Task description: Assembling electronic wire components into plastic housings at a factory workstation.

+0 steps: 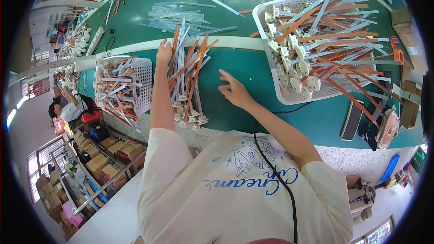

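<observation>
A bundle of orange and grey strips with white sockets at their near ends (186, 79) lies on the green table (246, 70) in front of me. My left hand (163, 50) rests on the bundle's far left side, fingers on the strips. Just right of the bundle, my right hand (233, 90) hovers over bare table with its fingers spread and nothing in it.
A white mesh basket (289, 97) heaped with the same strips and sockets stands at the right. A smaller white basket (142, 81) of strips sits at the left edge. Loose grey strips (181, 16) lie beyond a white divider (235, 42). Another person (68, 108) sits far left.
</observation>
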Demonstrator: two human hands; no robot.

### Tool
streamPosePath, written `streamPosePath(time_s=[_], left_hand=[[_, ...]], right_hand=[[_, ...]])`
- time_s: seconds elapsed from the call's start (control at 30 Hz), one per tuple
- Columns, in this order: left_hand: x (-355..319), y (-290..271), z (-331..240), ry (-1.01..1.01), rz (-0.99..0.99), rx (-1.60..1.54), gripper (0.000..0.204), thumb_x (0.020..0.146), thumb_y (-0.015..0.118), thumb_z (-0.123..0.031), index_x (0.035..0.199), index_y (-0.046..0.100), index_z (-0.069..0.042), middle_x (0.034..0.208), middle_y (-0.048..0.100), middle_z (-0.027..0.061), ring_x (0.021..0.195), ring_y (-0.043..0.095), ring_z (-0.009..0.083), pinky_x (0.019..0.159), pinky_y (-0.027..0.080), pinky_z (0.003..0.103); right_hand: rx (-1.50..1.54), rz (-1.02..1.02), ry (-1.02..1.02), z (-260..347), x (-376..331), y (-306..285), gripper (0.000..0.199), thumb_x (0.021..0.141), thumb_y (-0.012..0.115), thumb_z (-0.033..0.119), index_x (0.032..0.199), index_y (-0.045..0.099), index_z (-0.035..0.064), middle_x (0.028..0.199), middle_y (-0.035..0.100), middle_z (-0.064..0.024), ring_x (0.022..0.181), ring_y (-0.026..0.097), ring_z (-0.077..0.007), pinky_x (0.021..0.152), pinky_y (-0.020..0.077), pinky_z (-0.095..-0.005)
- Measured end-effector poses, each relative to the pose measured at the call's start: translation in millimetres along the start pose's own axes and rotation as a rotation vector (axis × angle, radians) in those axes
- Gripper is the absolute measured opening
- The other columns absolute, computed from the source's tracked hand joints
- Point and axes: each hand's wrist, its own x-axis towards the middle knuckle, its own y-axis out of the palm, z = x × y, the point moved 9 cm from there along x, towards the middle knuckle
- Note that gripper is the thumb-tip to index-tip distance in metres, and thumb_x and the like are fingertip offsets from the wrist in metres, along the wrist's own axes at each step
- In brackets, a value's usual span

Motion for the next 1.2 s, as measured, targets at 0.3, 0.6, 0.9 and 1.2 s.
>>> streamPosePath(time_s=[0.3,0.6,0.9,1.2], left_hand=[[21.5,31.4,-39.0,-0.373,-0.041,-0.705,0.04,0.081,0.047,-0.027,0.12,0.043,-0.017,0.11,0.051,0.0031,0.097,0.045,0.0182,0.087,0.024,0.053],[-120.9,115.0,-345.0,0.658,0.415,-0.438,0.036,0.08,0.053,-0.025,0.11,0.051,-0.007,0.098,0.059,0.0077,0.089,0.055,0.0166,0.076,0.043,0.029],[-164.3,205.6,-399.4,0.961,0.296,0.221,0.03,0.081,0.049,-0.03,0.096,0.055,-0.005,0.083,0.059,0.0152,0.075,0.057,0.0307,0.066,0.044,0.037],[-149.2,165.7,-409.0,0.485,0.567,-0.476,0.022,0.088,0.04,-0.018,0.094,0.053,-0.002,0.068,0.046,-0.0002,0.057,0.048,0.0071,0.05,0.041,0.022]], right_hand=[[-0.128,-0.176,-0.045,-0.7,-29.2,-44.2,0.051,0.08,0.052,0.011,0.126,0.031,0.0093,0.107,0.051,-0.0172,0.083,0.058,-0.0221,0.069,0.0464,-0.0294],[-0.079,0.019,0.036,61.3,-125.7,-86.1,0.035,0.083,0.048,0.01,0.118,0.043,0.0075,0.1,0.057,-0.0129,0.087,0.058,-0.0198,0.075,0.0462,-0.0284],[0.069,-0.298,0.075,68.2,-186.4,-126.6,0.028,0.086,0.045,0.005,0.113,0.048,0.0021,0.097,0.058,-0.0104,0.093,0.055,-0.0153,0.079,0.043,-0.0246],[0.061,-0.274,0.055,58.4,-191.8,-118.3,0.027,0.086,0.047,0.01,0.112,0.049,0.005,0.094,0.059,-0.0098,0.09,0.057,-0.0152,0.076,0.0454,-0.026]])
